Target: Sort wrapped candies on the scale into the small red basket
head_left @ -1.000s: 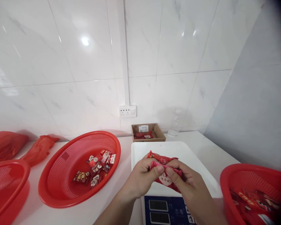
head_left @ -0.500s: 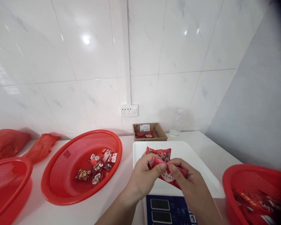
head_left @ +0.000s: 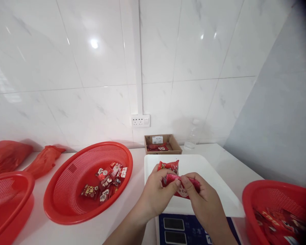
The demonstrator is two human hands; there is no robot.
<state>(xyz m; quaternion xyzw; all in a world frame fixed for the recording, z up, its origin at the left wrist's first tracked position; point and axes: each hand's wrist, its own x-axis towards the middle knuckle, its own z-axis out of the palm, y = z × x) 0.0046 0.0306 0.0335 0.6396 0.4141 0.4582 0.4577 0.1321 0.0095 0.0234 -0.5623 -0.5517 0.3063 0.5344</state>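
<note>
While the left hand (head_left: 156, 192) and right hand (head_left: 202, 199) are pinching the red packet (head_left: 183, 193) at the frame's lower centre-right, its long axis is running sideways, dipping slightly rightward, with its pink edge (head_left: 172, 177) facing up; a second packet (head_left: 171, 165) is poking out behind.

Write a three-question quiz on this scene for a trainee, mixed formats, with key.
1. True or false: the clear bottle stands to the right of the cardboard box.

2. Over what are the left hand and right hand pinching the red packaging?
A) a red plastic bag
B) the white scale
C) the wall socket

3. Fill in the blank: the red basket nearest the scale's left side holds small printed ____.

Key:
1. True.
2. B; the scale's white platform is below both hands.
3. Packets, mostly red.
</note>
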